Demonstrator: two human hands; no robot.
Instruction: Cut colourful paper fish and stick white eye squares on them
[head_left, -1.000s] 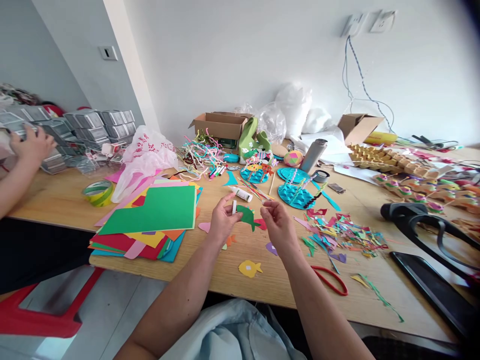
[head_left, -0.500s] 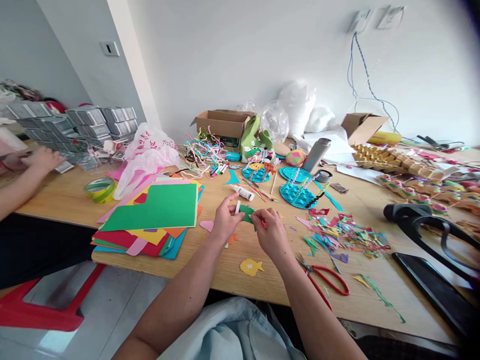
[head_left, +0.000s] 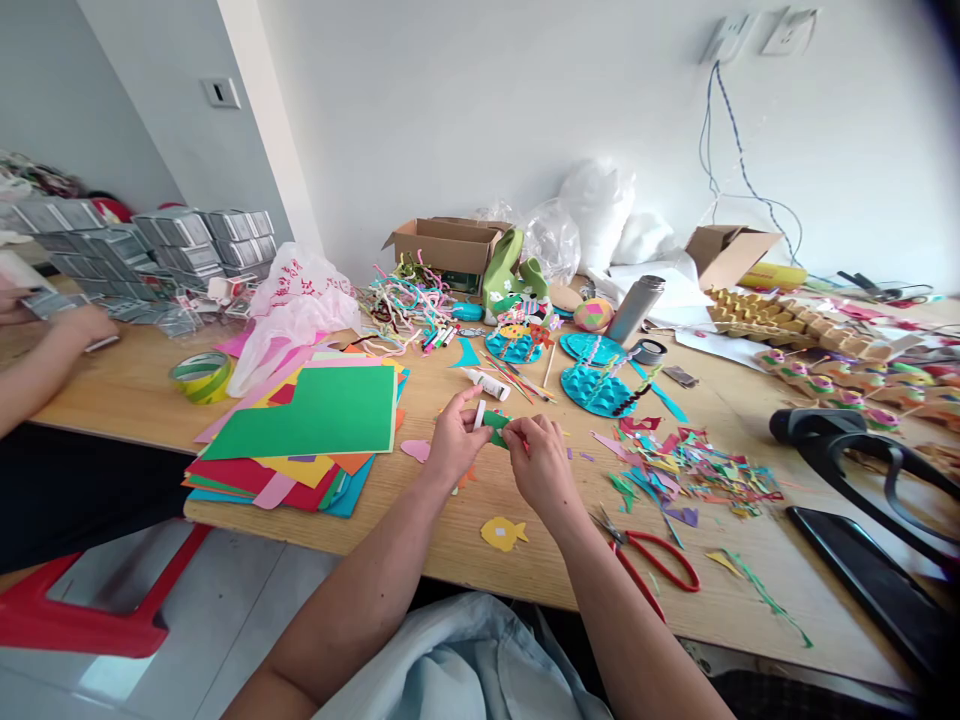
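Note:
A small green paper cutout (head_left: 495, 424) is held above the table between my two hands, partly covered by fingers. My left hand (head_left: 453, 440) pinches its left end, and a short white strip (head_left: 479, 413) stands up by the thumb and forefinger. The right side of the cutout is gripped by the fingertips of my right hand (head_left: 541, 458). Just below lies a yellow paper fish (head_left: 503, 534) with a white square on it. A pink paper piece (head_left: 415, 451) rests left of my left hand, and a white glue bottle (head_left: 490, 385) lies beyond both hands.
Red-handled scissors (head_left: 637, 558) lie open right of my forearm, near colourful paper scraps (head_left: 694, 465). Stacked coloured paper (head_left: 330, 410) and a tape roll (head_left: 201, 377) are at left. Blue egg-tray pieces (head_left: 596, 390) sit behind. Another person's hand (head_left: 86, 325) is at far left.
My hands stay nearly in place; the green cutout and white strip shift very slightly. At far left, the other person's hands have moved, and a grey flat item now shows raised between them.

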